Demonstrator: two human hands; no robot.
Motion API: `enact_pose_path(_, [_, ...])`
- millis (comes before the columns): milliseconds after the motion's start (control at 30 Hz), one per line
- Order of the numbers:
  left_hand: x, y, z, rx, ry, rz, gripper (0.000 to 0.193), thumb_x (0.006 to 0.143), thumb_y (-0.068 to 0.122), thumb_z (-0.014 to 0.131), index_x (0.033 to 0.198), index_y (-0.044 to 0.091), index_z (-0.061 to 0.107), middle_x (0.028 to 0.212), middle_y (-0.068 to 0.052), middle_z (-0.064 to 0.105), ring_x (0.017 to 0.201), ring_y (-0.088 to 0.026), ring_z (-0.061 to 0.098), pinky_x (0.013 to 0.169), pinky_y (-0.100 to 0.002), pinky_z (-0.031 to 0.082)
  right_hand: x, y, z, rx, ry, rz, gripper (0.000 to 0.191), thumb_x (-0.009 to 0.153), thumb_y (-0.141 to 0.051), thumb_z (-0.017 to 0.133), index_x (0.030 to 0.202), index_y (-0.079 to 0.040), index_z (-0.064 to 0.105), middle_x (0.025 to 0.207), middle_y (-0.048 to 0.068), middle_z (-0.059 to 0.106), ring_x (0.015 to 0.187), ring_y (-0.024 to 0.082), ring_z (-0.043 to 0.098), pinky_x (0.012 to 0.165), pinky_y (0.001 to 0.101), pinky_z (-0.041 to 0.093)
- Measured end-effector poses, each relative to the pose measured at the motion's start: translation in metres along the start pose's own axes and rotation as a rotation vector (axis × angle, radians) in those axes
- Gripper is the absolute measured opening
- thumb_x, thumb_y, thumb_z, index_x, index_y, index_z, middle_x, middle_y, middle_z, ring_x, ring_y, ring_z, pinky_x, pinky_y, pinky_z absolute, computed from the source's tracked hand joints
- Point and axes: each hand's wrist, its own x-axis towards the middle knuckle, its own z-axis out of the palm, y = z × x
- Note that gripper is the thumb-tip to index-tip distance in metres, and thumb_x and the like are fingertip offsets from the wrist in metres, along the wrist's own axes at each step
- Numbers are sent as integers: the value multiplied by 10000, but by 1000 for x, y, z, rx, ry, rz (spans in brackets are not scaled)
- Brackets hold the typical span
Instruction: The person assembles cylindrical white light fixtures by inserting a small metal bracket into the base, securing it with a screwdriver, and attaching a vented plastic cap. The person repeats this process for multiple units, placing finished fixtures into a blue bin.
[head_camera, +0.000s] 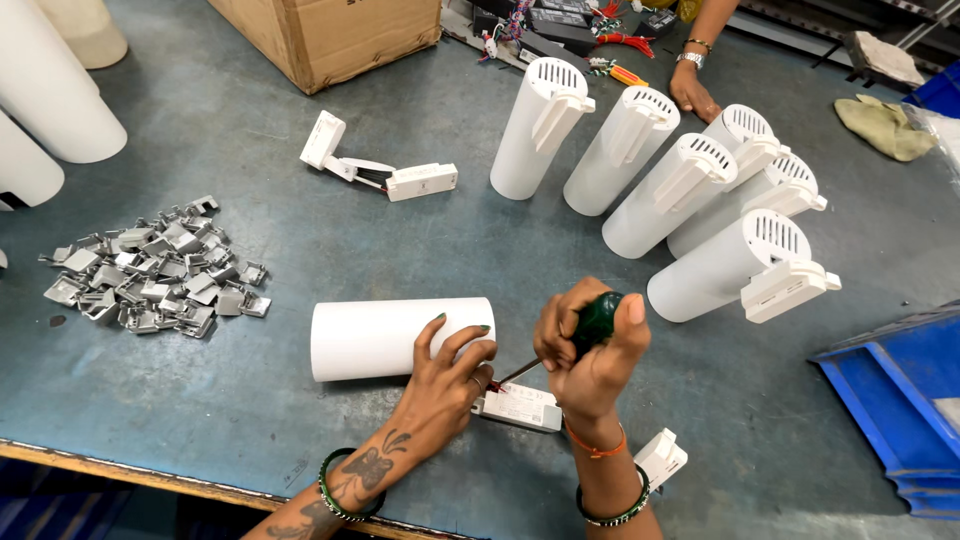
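A white cylindrical lamp housing (380, 338) lies on its side on the grey-blue table (300, 230). My left hand (445, 385) rests on its right end and presses on a small white rectangular driver box (525, 407) beside it. My right hand (590, 350) grips a screwdriver by its dark green handle (598, 318); the shaft points down-left to the spot between my left fingers and the box. A white bracket piece (660, 458) lies by my right wrist.
Several finished white housings with brackets (690, 195) stand in a row at the right. A heap of small metal clips (160, 270) lies left. A wired bracket pair (385, 172), a cardboard box (330, 35), a blue bin (900, 395) and another person's hand (693, 92) are around.
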Motion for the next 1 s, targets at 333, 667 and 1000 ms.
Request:
enact_pose_path(333, [-3,5,-7,-10,-96,-72,189,741,7,692,897,63,783,1219,-28,594,1370,-240,438,1209,-549,217,4,-1,-5,13,16,17,665,1055,-649,326,723,-83,428,495,-8,325,413,98,271,372,265,259])
enact_pose_path(667, [-7,4,0,-9,-29,-29,166,797,36,695,946,35,768,1221,-37,605,1351,-233,459,1209,-546,252,2,0,-7,43,-9,49,674,1053,-670,349,738,-79,430,516,-10,316,439,98,287,403,271,266])
enact_pose_path(1000, [-13,-1,2,18,5,40,155,850,91,695,977,47,771,1226,-31,622,1331,-221,482,1222,-538,268,-15,-7,-28,65,131,-84,710,1050,-729,328,727,-105,430,431,-28,297,396,86,239,365,269,250])
